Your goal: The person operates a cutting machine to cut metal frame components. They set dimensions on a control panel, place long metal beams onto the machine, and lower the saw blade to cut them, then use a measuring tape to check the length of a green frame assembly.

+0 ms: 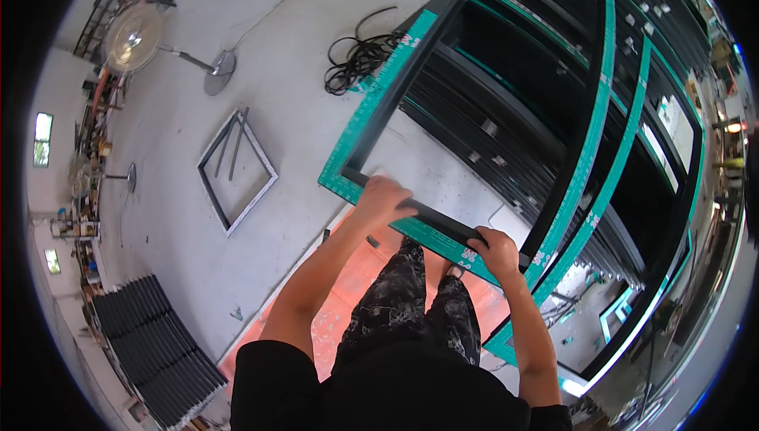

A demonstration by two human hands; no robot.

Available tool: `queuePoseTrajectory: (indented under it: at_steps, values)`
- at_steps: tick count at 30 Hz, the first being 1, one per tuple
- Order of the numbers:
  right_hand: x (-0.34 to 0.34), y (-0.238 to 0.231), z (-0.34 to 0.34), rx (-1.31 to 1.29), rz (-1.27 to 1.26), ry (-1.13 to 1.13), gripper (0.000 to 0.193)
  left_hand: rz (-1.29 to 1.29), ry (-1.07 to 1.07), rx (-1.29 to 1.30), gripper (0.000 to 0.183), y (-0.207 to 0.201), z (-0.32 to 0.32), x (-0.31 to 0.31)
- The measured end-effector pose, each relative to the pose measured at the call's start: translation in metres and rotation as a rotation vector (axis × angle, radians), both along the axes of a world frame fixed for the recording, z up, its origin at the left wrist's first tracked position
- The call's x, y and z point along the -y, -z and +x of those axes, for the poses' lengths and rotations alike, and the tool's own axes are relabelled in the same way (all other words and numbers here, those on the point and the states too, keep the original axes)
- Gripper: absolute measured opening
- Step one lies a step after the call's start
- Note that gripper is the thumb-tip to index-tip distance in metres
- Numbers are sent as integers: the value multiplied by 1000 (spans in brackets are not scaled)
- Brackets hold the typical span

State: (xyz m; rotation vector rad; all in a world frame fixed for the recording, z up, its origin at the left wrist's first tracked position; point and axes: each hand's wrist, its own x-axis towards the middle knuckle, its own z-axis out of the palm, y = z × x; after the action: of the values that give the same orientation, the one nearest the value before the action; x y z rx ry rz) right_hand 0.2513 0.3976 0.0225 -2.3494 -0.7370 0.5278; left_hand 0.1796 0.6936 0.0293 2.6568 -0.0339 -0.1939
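A large black window frame (353,132), faced with green printed protective film, stands tilted in front of me. Its near rail (444,223) runs across below my chest. My left hand (383,200) is closed over this rail close to the left corner, its fingers slightly blurred. Toward the right corner, my right hand (498,251) grips the same rail, thumb on top and fingers curled over the edge. Whether the dark strip under my hands is part of the frame or a separate piece, I cannot tell.
More green-filmed frames (624,154) stand close on the right, near stacked black bars (490,126). An orange-red mat (336,296) lies underfoot. On the floor leftward are a small frame (254,204), a tangled black strip (356,67), a pedestal fan (134,38) and bundled dark bars (154,352).
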Motion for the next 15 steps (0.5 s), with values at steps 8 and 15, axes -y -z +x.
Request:
queuePoseTrajectory:
  at_steps: [8, 15]
  values:
    - [-8, 8, -12, -33, -30, 31, 29, -62, 36, 11, 21, 4, 4, -11]
    - [1, 3, -13, -142, -114, -12, 27, -49, 97, -165, 27, 9, 11, -9]
